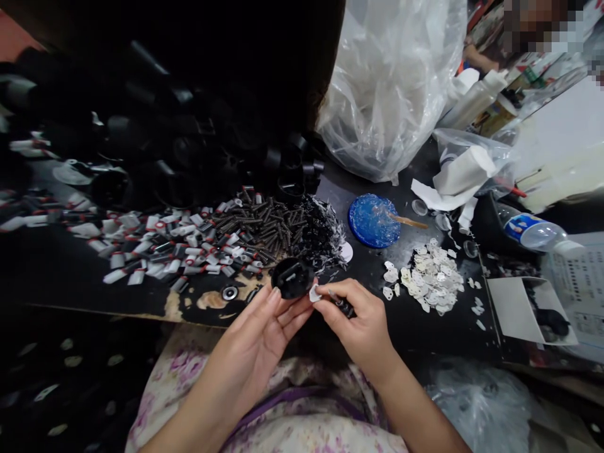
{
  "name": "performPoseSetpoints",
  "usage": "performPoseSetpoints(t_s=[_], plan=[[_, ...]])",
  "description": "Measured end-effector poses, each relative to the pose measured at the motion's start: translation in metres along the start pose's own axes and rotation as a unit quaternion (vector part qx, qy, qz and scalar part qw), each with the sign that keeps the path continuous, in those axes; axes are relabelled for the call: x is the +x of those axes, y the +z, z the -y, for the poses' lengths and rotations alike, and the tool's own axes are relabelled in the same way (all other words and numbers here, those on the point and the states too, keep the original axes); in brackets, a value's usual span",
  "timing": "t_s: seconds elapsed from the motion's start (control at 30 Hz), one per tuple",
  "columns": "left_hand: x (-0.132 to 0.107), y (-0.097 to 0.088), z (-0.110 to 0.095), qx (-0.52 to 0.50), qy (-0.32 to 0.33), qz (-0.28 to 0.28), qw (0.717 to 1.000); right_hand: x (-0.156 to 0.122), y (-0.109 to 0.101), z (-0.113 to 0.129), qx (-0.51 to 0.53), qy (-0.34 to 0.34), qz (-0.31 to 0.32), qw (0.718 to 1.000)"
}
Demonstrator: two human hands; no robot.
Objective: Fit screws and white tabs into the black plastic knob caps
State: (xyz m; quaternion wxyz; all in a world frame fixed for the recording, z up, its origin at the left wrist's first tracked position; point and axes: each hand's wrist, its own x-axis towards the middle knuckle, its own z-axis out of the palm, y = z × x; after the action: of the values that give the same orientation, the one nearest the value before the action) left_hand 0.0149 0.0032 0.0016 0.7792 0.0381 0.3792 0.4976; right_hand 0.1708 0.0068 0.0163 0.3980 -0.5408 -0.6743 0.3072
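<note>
From where I stand, the person looks to be in the middle of bringing two small parts together: the left hand holds a black round part over the near edge of the table, thumb on its rim and fingers beneath, its hollow side turned up, while the right hand has a white piece pinched between thumb and forefinger just beside it. A slender dark object is tucked in that same right hand — a tool, perhaps, though I can't be sure. I'd judge that the next move calls for a steady left grip and a careful lining-up of the white piece. The black table carries, from the left, a jumble of black parts in shadow, a spread of red-ringed pale and grey tubes, a heap of springs and a pile of tiny dark parts. Farther right come a big clear plastic bag, a blue dish of smeared paste with a wooden stick across its rim, and a pile of flat white plates; then a plastic bottle lying down, an open carton below it — and, beyond, another person's arm.
</note>
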Motion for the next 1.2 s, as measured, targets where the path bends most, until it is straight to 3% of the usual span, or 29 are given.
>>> performPoseSetpoints(t_s=[0.17,0.37,0.83,1.2], plan=[[0.001,0.0,-0.003,0.011,-0.013,-0.011,1.0,0.002,-0.007,-0.005,-0.064,-0.109,0.029,0.992],[0.002,-0.003,-0.002,0.104,0.057,-0.027,0.993,0.002,-0.009,0.003,-0.177,-0.196,0.043,0.964],[0.0,-0.012,0.003,0.2,0.073,0.0,0.977,0.009,-0.01,0.009,-0.213,-0.199,0.063,0.955],[-0.006,0.005,-0.001,0.25,0.113,-0.008,0.962,0.004,-0.014,0.016,-0.209,-0.17,0.08,0.96]])
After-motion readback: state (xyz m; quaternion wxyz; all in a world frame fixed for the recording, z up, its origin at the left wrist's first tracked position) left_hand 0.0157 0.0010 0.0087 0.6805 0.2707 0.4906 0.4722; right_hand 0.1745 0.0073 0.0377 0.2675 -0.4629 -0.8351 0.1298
